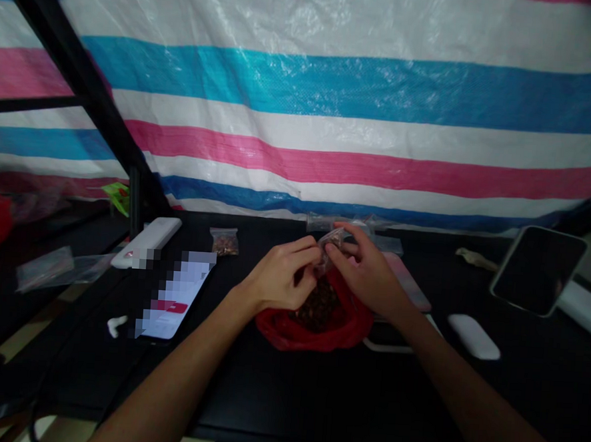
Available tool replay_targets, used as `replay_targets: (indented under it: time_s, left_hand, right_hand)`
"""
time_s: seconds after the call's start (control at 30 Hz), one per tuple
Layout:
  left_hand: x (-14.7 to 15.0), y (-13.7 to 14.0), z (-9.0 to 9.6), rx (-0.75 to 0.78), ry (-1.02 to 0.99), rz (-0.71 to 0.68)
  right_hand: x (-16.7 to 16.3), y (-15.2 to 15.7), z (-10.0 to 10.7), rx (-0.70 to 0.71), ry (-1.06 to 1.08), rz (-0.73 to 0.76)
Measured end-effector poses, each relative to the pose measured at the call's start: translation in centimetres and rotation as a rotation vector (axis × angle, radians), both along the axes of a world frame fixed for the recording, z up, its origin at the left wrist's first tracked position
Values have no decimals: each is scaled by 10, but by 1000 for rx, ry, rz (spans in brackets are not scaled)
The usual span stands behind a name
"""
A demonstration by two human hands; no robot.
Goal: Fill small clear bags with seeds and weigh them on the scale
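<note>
Both hands meet just above the red plastic bag (pixel 314 325) of dark brown bits: the left hand (pixel 279 277) and right hand (pixel 365 272) each pinch an edge of a small clear zip pouch (pixel 333 240), fingers closed on its mouth. To fill it cleanly, I would keep the pouch mouth held wide and directly over the red bag, so spills drop back in. A filled pouch (pixel 225 242) lies left of the red bag, beyond the phone (pixel 178 297).
</note>
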State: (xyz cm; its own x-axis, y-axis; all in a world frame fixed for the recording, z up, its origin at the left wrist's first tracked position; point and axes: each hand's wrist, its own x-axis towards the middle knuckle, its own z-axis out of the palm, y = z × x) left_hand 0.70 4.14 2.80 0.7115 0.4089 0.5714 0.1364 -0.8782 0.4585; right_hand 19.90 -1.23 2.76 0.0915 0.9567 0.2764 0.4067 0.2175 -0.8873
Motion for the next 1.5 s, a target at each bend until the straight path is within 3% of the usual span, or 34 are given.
replay_targets:
  time_s: [0.1, 0.2, 0.27, 0.37, 0.53, 0.67, 0.77, 0.87, 1.0, 1.2, 1.5]
  left_hand:
    - [-9, 9, 3, -52, 50, 105]
    - [-21, 26, -5, -161, 242, 231]
    - [-25, 37, -15, -296, 339, 213]
    - [-22, 50, -32, -399, 150, 151]
    - [-7, 52, -45, -429, -246, 257]
    - [-5, 48, -41, -476, -256, 254]
    - [-11, 43, -30, -419, -227, 244]
    - [-16, 37, -17, -423, -218, 101]
    - [-11, 28, -12, -489, -11, -73]
    - [-4, 27, -22, -438, 57, -9]
    - [-1, 28, -26, -449, 3, -2]
  right_hand:
    - [2, 4, -1, 64, 47, 13]
    - [4, 1, 3, 83, -48, 69]
    - [4, -4, 5, 91, -156, 126]
    - [5, -6, 4, 163, -361, 174]
    - [12, 1, 1, 282, -570, 108]
    - [14, 2, 0, 283, -481, 63]
    - [12, 1, -3, 256, -456, 10]
    - [9, 1, -6, 245, -500, -48]
    - [8, 1, -8, 234, -484, -34]
    - [4, -2, -5, 222, -444, -31]
    - [5, -2, -5, 334, -571, -134]
